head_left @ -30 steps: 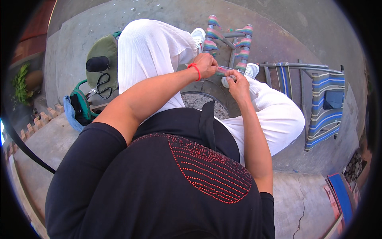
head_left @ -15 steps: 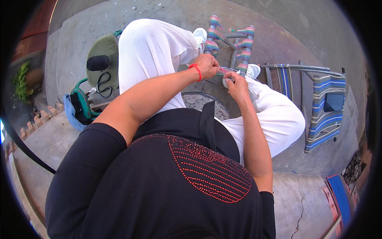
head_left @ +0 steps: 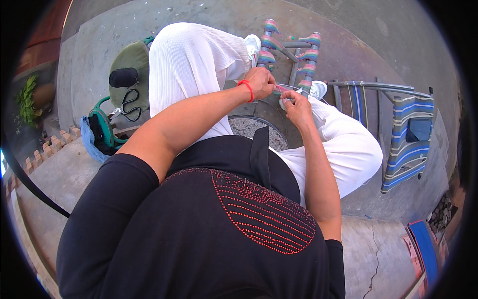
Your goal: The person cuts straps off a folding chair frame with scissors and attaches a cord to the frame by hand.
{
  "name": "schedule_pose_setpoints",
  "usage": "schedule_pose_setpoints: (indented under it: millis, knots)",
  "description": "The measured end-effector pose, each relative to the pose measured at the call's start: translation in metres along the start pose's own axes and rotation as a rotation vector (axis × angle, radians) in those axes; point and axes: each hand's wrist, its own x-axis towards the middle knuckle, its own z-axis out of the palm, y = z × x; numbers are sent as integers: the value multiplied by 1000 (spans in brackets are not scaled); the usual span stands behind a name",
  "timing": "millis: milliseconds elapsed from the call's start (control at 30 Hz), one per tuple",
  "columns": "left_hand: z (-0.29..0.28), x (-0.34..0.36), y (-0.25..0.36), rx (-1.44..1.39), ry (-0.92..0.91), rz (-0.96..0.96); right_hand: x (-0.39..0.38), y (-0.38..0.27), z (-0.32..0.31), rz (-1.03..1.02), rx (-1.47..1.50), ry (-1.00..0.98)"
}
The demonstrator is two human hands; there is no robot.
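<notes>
My left hand, with a red band at its wrist, is closed on a thin pinkish strand near the middle top. My right hand, just to the right and a little lower, has its fingers pinched on the same strand. Past my hands, between my white shoes, lies a grey metal frame with pink, green and blue striped webbing wound in bands along two bars. My fingertips partly hide where the strand runs.
A green pad with a black oblong item and scissors lies at left, beside a green-and-blue bag. At right is a striped chair with a dark device on it. A plant sits far left.
Both hands remain on the strand and have moved only slightly. The webbed frame and the chair appear a few pixels further right. The strand between my fingers looks a little different in shape.
</notes>
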Motion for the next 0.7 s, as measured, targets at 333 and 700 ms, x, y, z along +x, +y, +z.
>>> schedule_pose_setpoints:
  millis: [333, 700]
  knots:
    - [2, -2, -1, 27, 84, 164, 6, -10, 1, -54, -34, 73]
    - [2, -5, 3, 10, 58, 79, -3, 1, 2, -17, -2, 17]
